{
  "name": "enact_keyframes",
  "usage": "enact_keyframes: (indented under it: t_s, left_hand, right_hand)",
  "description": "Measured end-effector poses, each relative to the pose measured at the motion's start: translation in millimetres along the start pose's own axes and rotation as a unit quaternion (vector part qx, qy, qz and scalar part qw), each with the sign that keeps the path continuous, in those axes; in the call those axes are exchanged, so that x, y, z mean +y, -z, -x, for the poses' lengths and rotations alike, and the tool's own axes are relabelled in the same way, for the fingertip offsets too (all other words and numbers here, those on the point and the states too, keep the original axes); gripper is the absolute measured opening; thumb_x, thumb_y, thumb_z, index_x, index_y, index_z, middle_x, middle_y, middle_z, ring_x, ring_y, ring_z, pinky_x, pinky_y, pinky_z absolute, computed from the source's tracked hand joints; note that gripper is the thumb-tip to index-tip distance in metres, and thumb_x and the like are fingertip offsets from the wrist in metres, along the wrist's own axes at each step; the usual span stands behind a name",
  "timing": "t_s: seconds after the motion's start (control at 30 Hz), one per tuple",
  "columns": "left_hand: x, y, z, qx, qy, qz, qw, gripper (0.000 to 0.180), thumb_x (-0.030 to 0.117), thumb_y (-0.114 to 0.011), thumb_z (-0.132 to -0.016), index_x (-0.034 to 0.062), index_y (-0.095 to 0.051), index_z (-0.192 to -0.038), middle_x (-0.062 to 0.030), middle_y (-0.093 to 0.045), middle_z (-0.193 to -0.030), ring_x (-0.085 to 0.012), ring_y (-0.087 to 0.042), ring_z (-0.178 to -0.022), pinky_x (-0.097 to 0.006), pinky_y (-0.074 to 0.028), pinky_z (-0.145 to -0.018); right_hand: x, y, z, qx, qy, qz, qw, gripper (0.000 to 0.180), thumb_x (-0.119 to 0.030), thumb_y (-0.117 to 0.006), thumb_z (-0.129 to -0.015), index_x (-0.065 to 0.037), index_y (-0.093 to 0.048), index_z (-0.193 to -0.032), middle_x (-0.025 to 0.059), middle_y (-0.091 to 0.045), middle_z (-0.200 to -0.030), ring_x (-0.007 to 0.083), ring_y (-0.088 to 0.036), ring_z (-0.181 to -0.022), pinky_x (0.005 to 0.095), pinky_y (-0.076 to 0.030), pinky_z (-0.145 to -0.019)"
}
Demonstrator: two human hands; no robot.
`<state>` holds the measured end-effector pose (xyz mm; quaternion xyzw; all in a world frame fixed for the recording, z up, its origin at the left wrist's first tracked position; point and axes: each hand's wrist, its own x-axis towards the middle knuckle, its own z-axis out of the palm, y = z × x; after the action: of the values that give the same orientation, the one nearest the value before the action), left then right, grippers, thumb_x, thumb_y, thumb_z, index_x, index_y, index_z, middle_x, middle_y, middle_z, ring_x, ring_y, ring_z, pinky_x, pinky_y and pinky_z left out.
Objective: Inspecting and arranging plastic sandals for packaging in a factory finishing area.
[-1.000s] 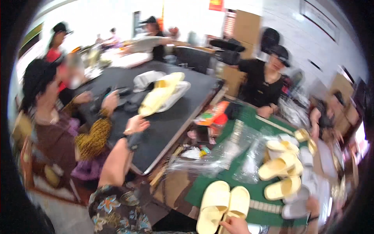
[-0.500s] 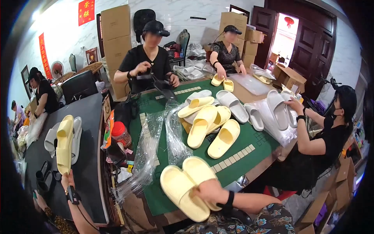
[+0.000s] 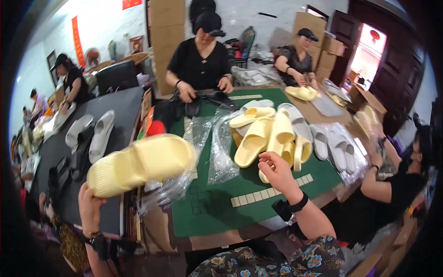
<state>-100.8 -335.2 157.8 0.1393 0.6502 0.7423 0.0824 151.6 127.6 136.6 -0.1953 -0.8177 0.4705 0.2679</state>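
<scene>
In my left hand [image 3: 90,207] is a pale yellow slipper [image 3: 140,161], gripped at its ribbed end and lifted over the gap between the two tables. It is blurred, and I cannot tell whether a second slipper sits against it. My right hand [image 3: 279,173], fingers loosely bent and seemingly holding nothing, hovers at the front of the slipper pile. Just beyond it lies a yellow slipper [image 3: 281,131], partly hidden by the hand. Another yellow slipper [image 3: 254,141] lies to its left, and a yellow slipper [image 3: 302,152] stands on edge to its right.
Grey slippers [image 3: 318,141] and plastic bags [image 3: 224,161] lie on the green tabletop [image 3: 217,221], with a row of tiles [image 3: 260,196] in front. Grey slippers [image 3: 101,136] and black sandals [image 3: 57,177] rest on the dark left table. Co-workers [image 3: 203,64] sit around the green table.
My left hand has brought its yellow slipper rightward and turned it lengthwise. My right hand no longer holds the yellow pair and has moved up to the pile. The view has shifted left.
</scene>
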Motion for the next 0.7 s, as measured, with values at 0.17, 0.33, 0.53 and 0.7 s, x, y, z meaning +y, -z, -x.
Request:
enact_keyframes:
  t_s: [0.17,0.33,0.53,0.7]
  left_hand:
    - [-37.6,-91.0,8.2,-0.149,-0.055,-0.181,0.971,0.023,0.003,-0.051,-0.083,-0.0022,-0.056,-0.105,-0.0069,-0.061,-0.087,-0.0119,-0.058,-0.073,-0.028,-0.048,-0.062]
    - [-46.0,-188.9,32.9,-0.283,-0.121,-0.335,0.890,0.024,0.009,-0.057,-0.084,0.0019,-0.058,-0.107,-0.0162,-0.062,-0.074,-0.0225,-0.064,-0.068,-0.033,-0.049,-0.062]
    - [-78.4,-215.0,55.6,-0.290,-0.066,-0.211,0.931,0.055,0.014,-0.068,-0.086,0.0036,-0.041,-0.133,-0.0107,-0.064,-0.108,-0.0168,-0.062,-0.093,-0.031,-0.051,-0.084]
    - [-147.4,-182.9,96.5,-0.422,0.160,-0.132,0.883,0.088,0.024,-0.079,-0.078,0.0056,-0.026,-0.145,-0.0170,-0.048,-0.134,-0.0217,-0.051,-0.119,-0.037,-0.042,-0.102]
  right_hand:
    - [-7.6,-27.8,9.4,-0.133,0.057,-0.019,0.989,0.052,-0.026,-0.071,-0.081,-0.001,-0.053,-0.124,0.0111,-0.059,-0.113,0.0197,-0.058,-0.102,0.0322,-0.048,-0.083]
    - [-6.7,-88.3,28.8,-0.335,0.057,-0.081,0.937,0.071,-0.034,-0.075,-0.076,0.000,-0.044,-0.131,0.0155,-0.056,-0.121,0.0246,-0.057,-0.108,0.0358,-0.045,-0.093]
    - [56.3,-87.2,39.8,-0.115,-0.151,-0.288,0.939,0.036,-0.022,-0.065,-0.089,0.002,-0.055,-0.113,0.0074,-0.063,-0.103,0.0121,-0.059,-0.091,0.0279,-0.050,-0.079]
    - [84.6,-28.4,28.2,0.106,-0.175,-0.459,0.864,0.041,-0.027,-0.049,-0.098,0.002,-0.047,-0.127,0.0130,-0.058,-0.119,0.0227,-0.060,-0.104,0.0365,-0.051,-0.086]
